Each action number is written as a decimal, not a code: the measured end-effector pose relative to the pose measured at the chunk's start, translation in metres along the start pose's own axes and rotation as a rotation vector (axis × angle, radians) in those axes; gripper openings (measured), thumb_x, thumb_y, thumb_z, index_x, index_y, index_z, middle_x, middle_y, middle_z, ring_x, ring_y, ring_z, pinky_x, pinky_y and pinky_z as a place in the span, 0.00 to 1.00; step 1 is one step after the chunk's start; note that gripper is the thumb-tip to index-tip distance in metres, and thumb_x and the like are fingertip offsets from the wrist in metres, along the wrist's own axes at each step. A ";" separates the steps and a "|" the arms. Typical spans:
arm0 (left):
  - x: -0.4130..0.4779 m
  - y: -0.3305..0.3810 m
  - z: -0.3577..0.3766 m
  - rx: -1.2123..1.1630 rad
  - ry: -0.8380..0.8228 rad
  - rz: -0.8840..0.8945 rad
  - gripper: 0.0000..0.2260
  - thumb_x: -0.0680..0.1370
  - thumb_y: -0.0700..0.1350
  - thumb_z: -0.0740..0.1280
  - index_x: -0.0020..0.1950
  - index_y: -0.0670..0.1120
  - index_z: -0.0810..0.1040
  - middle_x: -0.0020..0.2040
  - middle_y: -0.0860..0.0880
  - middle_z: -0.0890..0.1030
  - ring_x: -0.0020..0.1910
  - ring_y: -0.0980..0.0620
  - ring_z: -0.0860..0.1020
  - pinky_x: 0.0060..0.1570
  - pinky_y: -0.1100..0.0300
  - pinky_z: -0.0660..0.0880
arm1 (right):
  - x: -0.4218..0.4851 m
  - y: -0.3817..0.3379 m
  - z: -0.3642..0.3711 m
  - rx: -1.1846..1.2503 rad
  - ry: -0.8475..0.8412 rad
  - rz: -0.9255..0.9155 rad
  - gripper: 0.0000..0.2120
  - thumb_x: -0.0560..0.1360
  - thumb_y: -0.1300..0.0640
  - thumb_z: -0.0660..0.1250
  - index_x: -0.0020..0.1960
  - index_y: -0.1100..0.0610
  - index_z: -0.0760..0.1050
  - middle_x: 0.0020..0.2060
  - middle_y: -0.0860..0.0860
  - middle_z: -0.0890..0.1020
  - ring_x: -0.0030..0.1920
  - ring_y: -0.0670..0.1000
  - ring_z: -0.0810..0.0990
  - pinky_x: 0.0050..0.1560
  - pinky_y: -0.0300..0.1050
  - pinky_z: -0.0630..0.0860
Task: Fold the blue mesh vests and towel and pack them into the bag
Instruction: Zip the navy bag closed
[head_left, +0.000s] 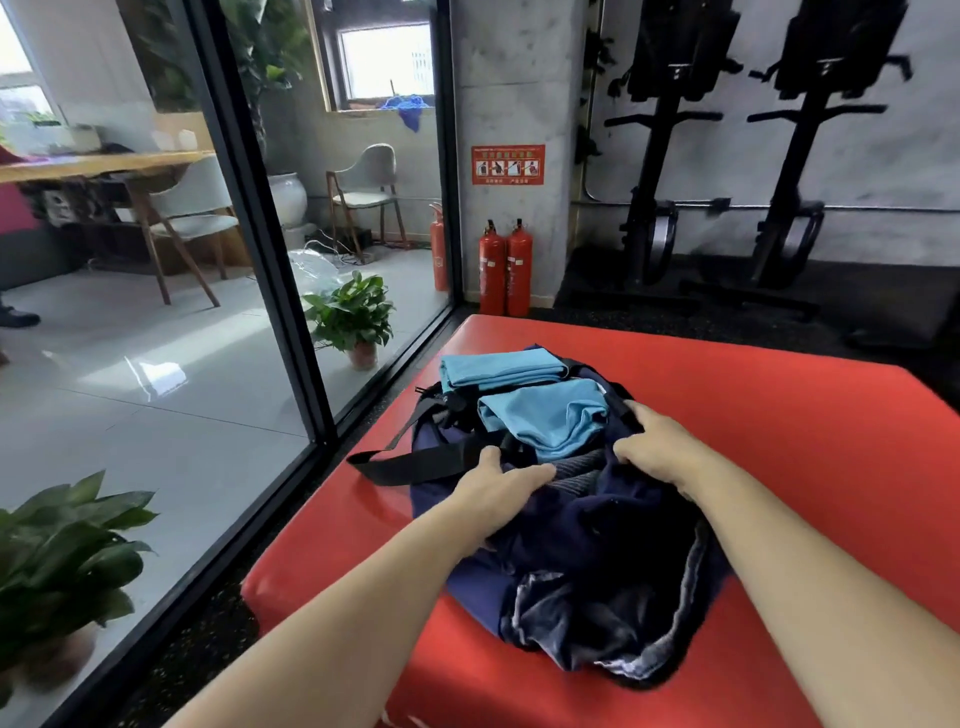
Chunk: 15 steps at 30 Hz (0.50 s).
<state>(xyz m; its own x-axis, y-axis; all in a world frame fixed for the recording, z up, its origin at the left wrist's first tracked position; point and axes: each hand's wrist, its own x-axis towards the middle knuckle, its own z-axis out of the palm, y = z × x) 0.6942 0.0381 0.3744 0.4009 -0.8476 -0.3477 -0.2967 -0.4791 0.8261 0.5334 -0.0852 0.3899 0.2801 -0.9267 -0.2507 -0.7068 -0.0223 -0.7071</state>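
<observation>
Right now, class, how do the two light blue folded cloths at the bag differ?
The far cloth is folded flat and neat; the near cloth is bulkier and rumpled. The far cloth lies across the far end of the navy bag; the near cloth sits in its opening. Both are light blue.
</observation>
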 end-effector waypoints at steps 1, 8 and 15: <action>-0.006 0.003 0.008 -0.039 -0.029 -0.009 0.34 0.74 0.61 0.68 0.74 0.48 0.61 0.68 0.47 0.71 0.57 0.47 0.74 0.51 0.54 0.76 | -0.004 0.005 -0.010 -0.003 -0.014 -0.001 0.38 0.69 0.60 0.65 0.76 0.45 0.61 0.64 0.53 0.75 0.54 0.55 0.77 0.49 0.45 0.76; -0.055 0.026 0.074 -0.111 -0.209 -0.021 0.29 0.71 0.48 0.72 0.68 0.49 0.64 0.57 0.50 0.73 0.48 0.55 0.75 0.47 0.50 0.83 | -0.020 0.062 -0.074 -0.064 -0.059 -0.020 0.36 0.72 0.68 0.62 0.75 0.44 0.63 0.57 0.54 0.76 0.43 0.49 0.77 0.42 0.41 0.77; -0.087 0.047 0.141 0.080 -0.375 0.033 0.36 0.70 0.41 0.72 0.74 0.49 0.58 0.62 0.49 0.70 0.57 0.50 0.73 0.52 0.53 0.81 | -0.045 0.106 -0.128 -0.200 -0.087 -0.017 0.35 0.73 0.71 0.59 0.74 0.43 0.65 0.60 0.52 0.77 0.53 0.54 0.77 0.43 0.40 0.75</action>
<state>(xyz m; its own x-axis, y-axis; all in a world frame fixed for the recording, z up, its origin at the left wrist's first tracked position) 0.5231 0.0569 0.3809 0.0496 -0.8804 -0.4716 -0.3771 -0.4538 0.8074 0.3626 -0.0941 0.4109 0.3417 -0.8900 -0.3020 -0.8140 -0.1196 -0.5684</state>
